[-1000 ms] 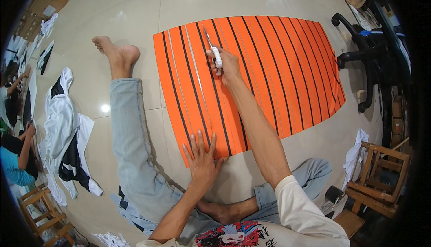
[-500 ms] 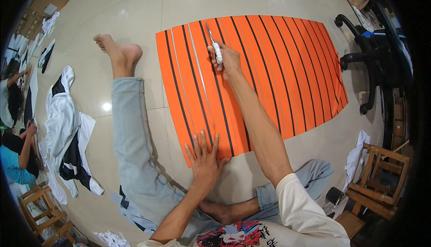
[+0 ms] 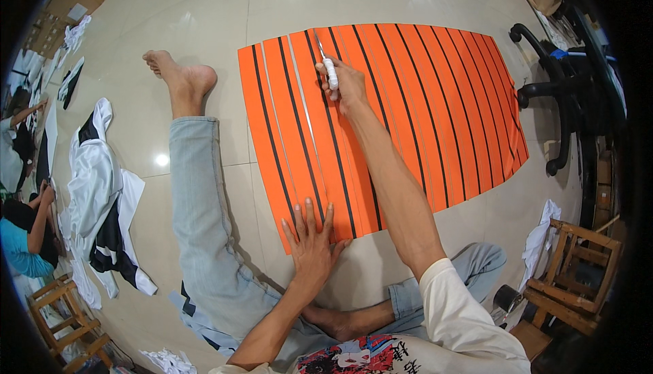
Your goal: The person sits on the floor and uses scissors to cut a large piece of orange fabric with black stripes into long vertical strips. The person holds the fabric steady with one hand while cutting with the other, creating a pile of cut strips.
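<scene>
An orange fabric sheet (image 3: 442,115) with black and grey stripes lies flat on the tiled floor, slit along strips at its left. My right hand (image 3: 345,81) grips a pointed metal blade tool (image 3: 331,73) by its white-wrapped handle, the blade at the sheet's far edge, left of its middle. My left hand (image 3: 309,238) lies with fingers spread on the near left corner of the sheet.
My outstretched leg (image 3: 194,190) borders the sheet's left. Black-and-white cloth (image 3: 102,190) and two co-workers (image 3: 27,238) are further left. A wheeled chair base (image 3: 554,92) stands at right, wooden stools (image 3: 571,272) at lower right and lower left, cardboard boxes (image 3: 68,0) upper left.
My right hand with the blade tool has moved a little farther toward the sheet's far edge. My left hand stays in place; the whole view has shifted slightly.
</scene>
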{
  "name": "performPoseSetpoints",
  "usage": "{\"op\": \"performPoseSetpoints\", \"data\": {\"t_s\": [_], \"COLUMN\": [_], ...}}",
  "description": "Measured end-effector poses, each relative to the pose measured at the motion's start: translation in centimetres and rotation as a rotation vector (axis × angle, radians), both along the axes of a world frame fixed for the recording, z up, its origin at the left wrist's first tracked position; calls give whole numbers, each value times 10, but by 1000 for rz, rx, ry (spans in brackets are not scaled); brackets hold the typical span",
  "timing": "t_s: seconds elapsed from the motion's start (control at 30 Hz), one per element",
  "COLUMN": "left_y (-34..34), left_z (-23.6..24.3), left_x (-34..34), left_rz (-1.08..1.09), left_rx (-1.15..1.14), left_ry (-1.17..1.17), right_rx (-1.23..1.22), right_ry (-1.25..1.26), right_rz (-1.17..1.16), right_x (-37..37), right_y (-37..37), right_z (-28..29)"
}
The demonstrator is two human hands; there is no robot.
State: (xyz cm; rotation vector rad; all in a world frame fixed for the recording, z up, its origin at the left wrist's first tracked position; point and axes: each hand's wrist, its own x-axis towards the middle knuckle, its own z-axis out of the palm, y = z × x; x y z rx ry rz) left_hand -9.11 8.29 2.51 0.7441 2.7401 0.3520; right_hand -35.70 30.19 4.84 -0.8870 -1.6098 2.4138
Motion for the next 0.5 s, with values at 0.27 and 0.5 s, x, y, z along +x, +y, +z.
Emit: {"op": "performPoseSetpoints", "data": {"t_s": [0.27,0.5], "left_y": [2,0], "left_z": [-1,1], "left_x": [-2,-1], "left_rz": [7,20], "left_rx": [33,30], "left_ry": [-30,-22], "right_rx": [8,42], "right_ry": [-4,-6], "right_rz": [-18,21], "right_x": [-9,-9], "right_y": [4,4], "right_z": [-6,-4]}}
